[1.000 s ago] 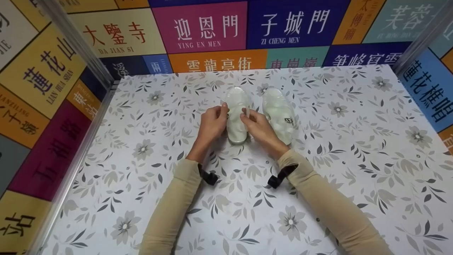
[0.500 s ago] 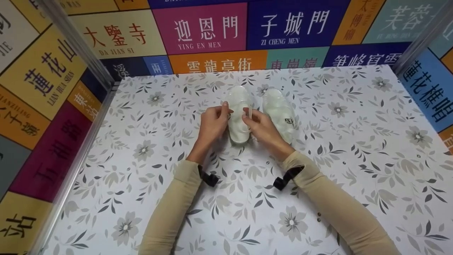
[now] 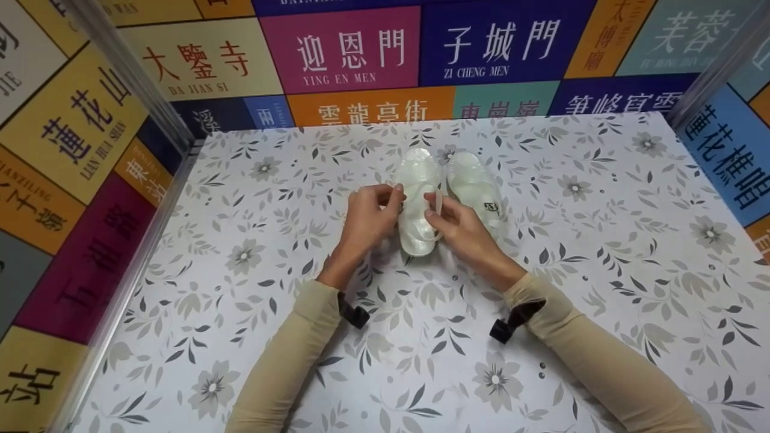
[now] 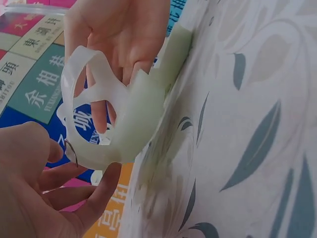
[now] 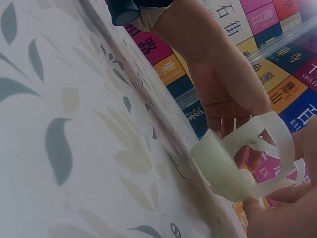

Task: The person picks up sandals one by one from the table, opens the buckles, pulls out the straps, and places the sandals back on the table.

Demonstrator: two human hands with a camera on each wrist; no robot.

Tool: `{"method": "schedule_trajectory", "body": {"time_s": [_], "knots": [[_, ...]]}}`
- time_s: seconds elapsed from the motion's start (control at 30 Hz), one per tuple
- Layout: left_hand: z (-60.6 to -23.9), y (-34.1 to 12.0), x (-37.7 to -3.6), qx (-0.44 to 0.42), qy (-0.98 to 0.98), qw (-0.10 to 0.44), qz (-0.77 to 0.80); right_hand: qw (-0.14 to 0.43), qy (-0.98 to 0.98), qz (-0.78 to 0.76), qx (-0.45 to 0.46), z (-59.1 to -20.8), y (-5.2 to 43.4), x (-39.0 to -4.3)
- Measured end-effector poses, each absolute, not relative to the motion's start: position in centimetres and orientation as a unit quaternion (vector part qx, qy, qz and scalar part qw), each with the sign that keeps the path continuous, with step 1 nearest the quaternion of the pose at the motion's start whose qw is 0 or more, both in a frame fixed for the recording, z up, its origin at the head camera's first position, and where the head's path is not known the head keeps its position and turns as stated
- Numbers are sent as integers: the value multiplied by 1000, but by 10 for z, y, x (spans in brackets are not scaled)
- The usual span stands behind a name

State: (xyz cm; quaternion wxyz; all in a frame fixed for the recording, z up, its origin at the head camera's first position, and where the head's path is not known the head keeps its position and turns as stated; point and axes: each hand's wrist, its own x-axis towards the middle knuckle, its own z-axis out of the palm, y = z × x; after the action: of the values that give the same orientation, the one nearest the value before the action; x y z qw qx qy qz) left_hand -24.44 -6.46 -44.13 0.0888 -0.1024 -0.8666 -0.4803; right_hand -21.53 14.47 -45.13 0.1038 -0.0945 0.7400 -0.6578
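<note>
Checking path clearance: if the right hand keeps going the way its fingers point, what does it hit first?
Likely the strap it already pinches, then the clear sandal under it; the right hand points up-left. Depth unclear.

Both hands (image 4: 34, 183) pinch the translucent sandal's straps (image 4: 106, 114) above the floral tabletop (image 4: 247, 148).
</note>
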Motion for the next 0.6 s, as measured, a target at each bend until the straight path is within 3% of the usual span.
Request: {"method": "schedule_trajectory", "body": {"time_s": [0.37, 0.6], "knots": [[-438, -58, -220, -141, -883, 83, -439, 137, 738, -649, -123, -457, 166, -192], [-440, -53, -207, -142, -898, 44, -415, 152, 749, -630, -137, -459, 173, -179]]}}
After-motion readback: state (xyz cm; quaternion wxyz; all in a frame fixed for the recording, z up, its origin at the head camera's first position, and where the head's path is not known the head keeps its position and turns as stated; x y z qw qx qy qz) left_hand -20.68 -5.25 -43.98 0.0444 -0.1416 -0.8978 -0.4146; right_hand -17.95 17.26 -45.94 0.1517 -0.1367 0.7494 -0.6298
